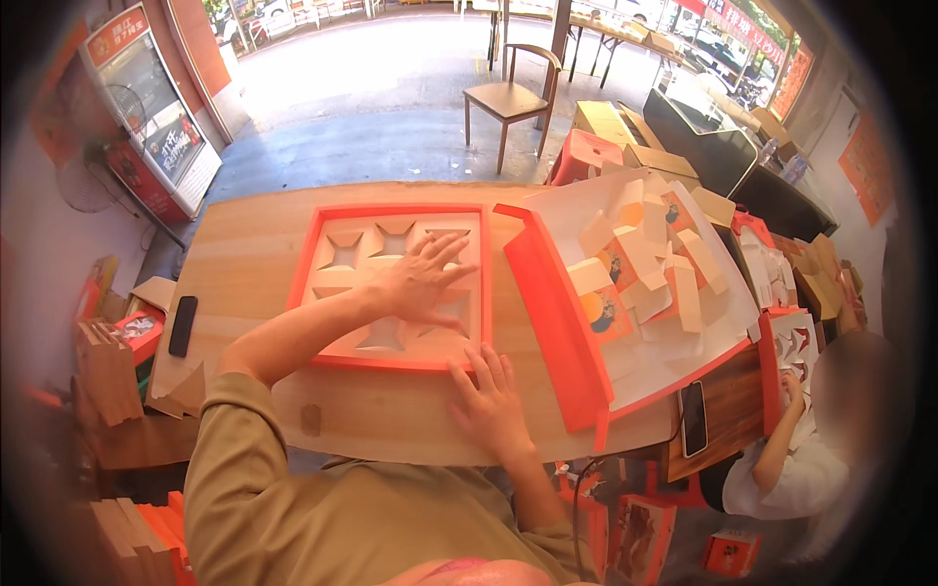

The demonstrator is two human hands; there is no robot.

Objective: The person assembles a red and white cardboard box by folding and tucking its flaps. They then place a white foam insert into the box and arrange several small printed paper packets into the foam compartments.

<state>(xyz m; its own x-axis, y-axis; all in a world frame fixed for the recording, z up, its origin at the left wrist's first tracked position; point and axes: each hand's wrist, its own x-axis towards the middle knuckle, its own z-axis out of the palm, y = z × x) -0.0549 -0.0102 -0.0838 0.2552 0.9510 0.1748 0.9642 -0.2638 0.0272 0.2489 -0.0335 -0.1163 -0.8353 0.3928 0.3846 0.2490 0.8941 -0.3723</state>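
A shallow box with a red rim [302, 269] lies on the wooden table in front of me. It holds a cream insert [366, 223] with several star-shaped cut-outs. My left hand [425, 281] reaches across the box and lies on the insert's right half, fingers spread, covering some of the cut-outs. Around the near right corner of the box is my right hand [489, 400], fingers stretched out and touching the rim. Neither hand grips anything. Just right of the box, a large red-edged lid [559, 322] with a white inside bears several small folded cartons [640, 259].
A black phone [183, 325] lies at the table's left; another phone [693, 418] is at the right. On the right, a co-worker's hand [793, 389] is at another red box [772, 356]. Stacked cardboard [107, 376] stands left. A chair [508, 98] is beyond the table.
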